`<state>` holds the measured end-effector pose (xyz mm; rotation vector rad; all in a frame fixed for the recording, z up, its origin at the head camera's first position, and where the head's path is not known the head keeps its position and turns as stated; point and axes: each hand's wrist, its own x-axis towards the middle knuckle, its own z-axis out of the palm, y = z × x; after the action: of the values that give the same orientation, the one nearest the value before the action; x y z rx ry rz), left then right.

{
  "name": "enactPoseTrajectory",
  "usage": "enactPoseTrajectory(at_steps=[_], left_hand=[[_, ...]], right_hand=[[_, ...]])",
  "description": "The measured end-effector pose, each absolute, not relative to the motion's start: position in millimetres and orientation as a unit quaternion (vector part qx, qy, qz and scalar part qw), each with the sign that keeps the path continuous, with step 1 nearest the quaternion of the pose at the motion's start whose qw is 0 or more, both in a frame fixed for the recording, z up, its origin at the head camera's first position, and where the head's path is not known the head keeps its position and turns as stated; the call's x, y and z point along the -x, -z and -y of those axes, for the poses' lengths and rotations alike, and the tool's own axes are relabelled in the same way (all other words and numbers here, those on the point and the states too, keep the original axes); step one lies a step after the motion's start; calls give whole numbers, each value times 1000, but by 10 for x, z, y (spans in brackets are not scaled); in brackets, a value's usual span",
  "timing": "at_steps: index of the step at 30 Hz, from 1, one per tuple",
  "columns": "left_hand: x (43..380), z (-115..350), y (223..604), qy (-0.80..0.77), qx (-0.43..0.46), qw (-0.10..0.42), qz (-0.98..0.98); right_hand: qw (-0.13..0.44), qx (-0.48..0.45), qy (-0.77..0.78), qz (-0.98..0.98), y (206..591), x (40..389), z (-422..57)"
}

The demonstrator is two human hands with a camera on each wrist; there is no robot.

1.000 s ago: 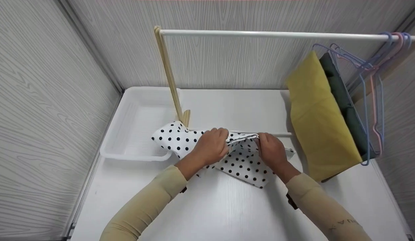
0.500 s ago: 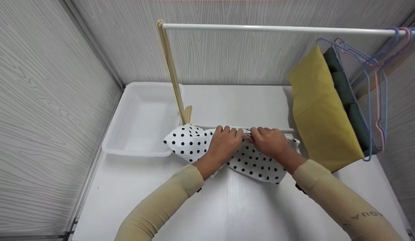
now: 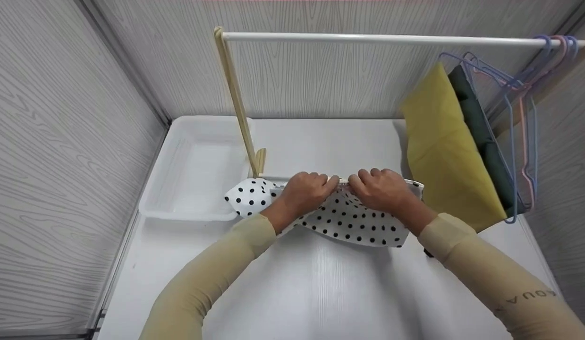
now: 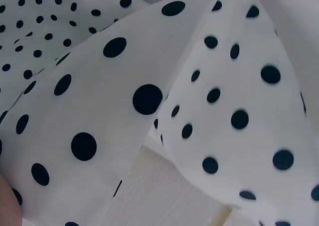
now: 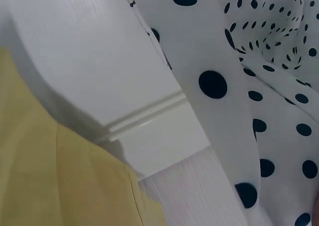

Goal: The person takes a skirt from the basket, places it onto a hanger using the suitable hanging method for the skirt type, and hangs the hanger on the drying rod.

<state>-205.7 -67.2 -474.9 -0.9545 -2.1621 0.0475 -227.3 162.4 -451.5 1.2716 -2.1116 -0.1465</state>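
Note:
In the head view, a white cloth with black polka dots (image 3: 353, 224) hangs from both hands over the middle of the table. My left hand (image 3: 301, 193) grips its upper edge, thumb toward the right. Just to the right, my right hand (image 3: 379, 190) holds the same edge, which looks gathered between the two thumbs. One corner of the cloth sticks out left, by the wooden post. Loose folds of the dotted cloth (image 4: 219, 101) fill the left wrist view, with a bit of skin at the lower left. The right wrist view shows a hollow between the folds.
A white plastic basket (image 3: 148, 210) stands at the left, behind the wooden post (image 3: 236, 104) of a rack. Along its white rail (image 3: 368, 39), blue and pink hangers (image 3: 512, 156) crowd the right end. A yellow cloth (image 3: 450, 151) and a dark green cloth (image 3: 481, 127) hang there.
Both hands have shifted away from the body and changed their hold along the cloth's edge, thumbs now facing each other. The right part of the cloth has spread out to the right.

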Motion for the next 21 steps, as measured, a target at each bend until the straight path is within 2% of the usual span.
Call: enactPoseTrajectory(at_steps=[5, 10, 15, 21], left_hand=[[2088, 864, 4458, -32, 395, 308, 865], [2124, 992, 4265, -46, 400, 273, 874], [2150, 1053, 4167, -51, 409, 268, 871], [2177, 1091, 4127, -31, 428, 284, 857]], right_hand=[[340, -479, 79, 805, 4345, 2342, -1750], [347, -474, 87, 805, 4189, 2393, -1842], [372, -486, 93, 785, 4103, 2430, -1857], [361, -494, 86, 787, 4049, 2478, -1811]])
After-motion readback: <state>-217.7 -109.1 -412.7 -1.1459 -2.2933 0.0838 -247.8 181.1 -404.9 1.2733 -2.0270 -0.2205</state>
